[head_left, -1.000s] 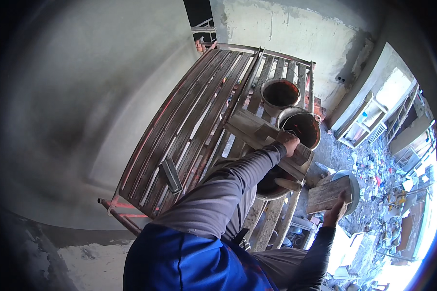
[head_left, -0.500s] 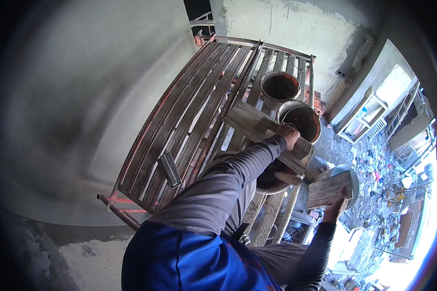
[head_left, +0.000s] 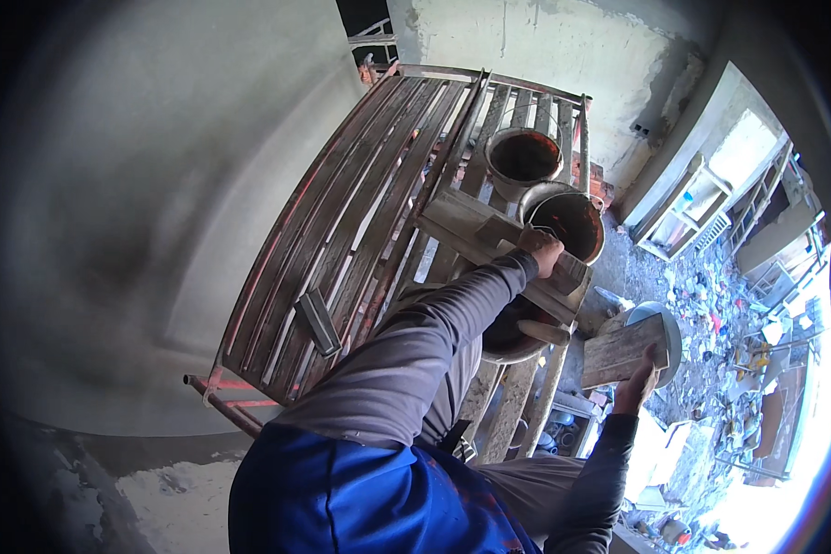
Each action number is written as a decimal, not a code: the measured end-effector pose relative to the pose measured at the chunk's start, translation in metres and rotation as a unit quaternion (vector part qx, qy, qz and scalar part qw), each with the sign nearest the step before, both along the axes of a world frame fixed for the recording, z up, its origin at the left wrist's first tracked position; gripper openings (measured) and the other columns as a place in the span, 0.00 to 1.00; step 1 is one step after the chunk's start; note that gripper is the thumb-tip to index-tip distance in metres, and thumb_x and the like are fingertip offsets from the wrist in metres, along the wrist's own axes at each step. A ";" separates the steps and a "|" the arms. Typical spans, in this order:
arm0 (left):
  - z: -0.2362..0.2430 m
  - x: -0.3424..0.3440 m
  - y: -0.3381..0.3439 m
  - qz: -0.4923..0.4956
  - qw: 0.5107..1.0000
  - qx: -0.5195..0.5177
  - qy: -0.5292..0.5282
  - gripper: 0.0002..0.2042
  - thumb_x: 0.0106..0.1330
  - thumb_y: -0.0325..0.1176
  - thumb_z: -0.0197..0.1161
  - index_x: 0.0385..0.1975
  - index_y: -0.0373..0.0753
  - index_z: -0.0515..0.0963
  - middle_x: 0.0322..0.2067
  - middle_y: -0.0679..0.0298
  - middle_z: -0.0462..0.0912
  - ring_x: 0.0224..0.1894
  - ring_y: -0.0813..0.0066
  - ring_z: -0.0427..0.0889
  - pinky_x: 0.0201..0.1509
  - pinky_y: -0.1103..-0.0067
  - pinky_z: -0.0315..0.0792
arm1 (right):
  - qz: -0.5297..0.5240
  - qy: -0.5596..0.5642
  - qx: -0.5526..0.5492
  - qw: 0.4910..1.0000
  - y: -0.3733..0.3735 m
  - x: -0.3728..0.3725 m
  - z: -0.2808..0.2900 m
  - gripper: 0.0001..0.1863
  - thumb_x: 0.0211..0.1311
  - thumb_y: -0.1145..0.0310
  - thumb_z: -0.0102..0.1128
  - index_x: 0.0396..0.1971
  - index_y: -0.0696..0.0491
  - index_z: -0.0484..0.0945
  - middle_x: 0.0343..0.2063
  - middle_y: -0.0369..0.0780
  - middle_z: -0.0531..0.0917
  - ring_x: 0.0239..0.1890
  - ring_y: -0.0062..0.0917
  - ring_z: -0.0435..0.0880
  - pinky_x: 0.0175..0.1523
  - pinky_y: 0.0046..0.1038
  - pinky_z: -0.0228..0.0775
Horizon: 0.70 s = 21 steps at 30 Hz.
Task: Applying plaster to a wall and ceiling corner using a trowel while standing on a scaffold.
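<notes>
Gripping flat wooden board (head_left: pixel 611 355) in R hand (head_left: pixel 637 380), fingers closed on edge, past scaffold platform (head_left: pixel 511 411); L hand (head_left: pixel 540 251) fisted on wooden block (head_left: pixel 574 270) near bucket (head_left: pixel 589 220). L wall (head_left: pixel 249 138) looks evenly coated, far wall (head_left: pixel 526 51) patchy; prob. part done, extent unclear.

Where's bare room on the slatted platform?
Left of the metal rail: bare slats bordered by the grey wall and, nearer, the rectangular tool; gaps show between slats. Crowded right of the rail: buckets, plank, left hand.
</notes>
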<state>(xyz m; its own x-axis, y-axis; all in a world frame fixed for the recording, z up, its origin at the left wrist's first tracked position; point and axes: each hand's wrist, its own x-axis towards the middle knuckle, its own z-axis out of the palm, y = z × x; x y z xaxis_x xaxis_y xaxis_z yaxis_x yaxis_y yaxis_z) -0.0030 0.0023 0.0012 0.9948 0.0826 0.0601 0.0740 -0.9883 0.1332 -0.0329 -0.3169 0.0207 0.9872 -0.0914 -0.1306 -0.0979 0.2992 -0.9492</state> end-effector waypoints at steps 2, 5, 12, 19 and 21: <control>0.000 -0.001 0.002 -0.002 1.000 0.006 -0.013 0.09 0.46 0.31 0.61 0.29 0.43 0.80 0.33 0.57 0.84 0.41 0.60 0.82 0.43 0.64 0.72 | -0.007 0.010 -0.016 1.000 0.003 -0.002 0.003 0.34 0.60 0.56 0.60 0.59 0.61 0.61 0.53 0.46 0.71 0.53 0.36 0.73 0.57 0.37 0.66; 0.003 -0.002 -0.001 -0.002 1.000 -0.010 0.000 0.09 0.46 0.31 0.61 0.29 0.43 0.80 0.34 0.57 0.83 0.42 0.60 0.82 0.46 0.64 0.72 | -0.007 0.018 -0.012 1.000 -0.002 0.001 -0.003 0.34 0.60 0.55 0.60 0.59 0.61 0.62 0.52 0.46 0.72 0.53 0.36 0.74 0.57 0.37 0.66; 0.005 0.000 0.007 -0.014 1.000 -0.011 -0.004 0.10 0.43 0.31 0.62 0.28 0.43 0.79 0.32 0.54 0.83 0.38 0.57 0.83 0.41 0.64 0.75 | -0.016 -0.011 -0.074 0.997 -0.008 0.005 -0.012 0.32 0.60 0.54 0.60 0.56 0.61 0.66 0.50 0.44 0.74 0.50 0.30 0.75 0.54 0.34 0.68; -0.013 0.008 0.020 -0.050 0.997 -0.024 -0.046 0.10 0.43 0.31 0.61 0.28 0.42 0.76 0.30 0.53 0.82 0.38 0.54 0.82 0.40 0.62 0.73 | 0.000 -0.025 -0.006 1.000 -0.010 0.014 -0.023 0.24 0.60 0.63 0.60 0.54 0.58 0.70 0.49 0.38 0.77 0.52 0.23 0.72 0.58 0.26 0.59; -0.016 0.009 0.023 -0.049 0.998 -0.025 -0.040 0.10 0.43 0.30 0.61 0.29 0.42 0.76 0.31 0.54 0.82 0.39 0.54 0.81 0.40 0.62 0.73 | -0.008 -0.015 0.016 1.000 -0.008 0.016 -0.030 0.23 0.60 0.64 0.60 0.53 0.58 0.71 0.48 0.37 0.77 0.51 0.22 0.73 0.57 0.25 0.59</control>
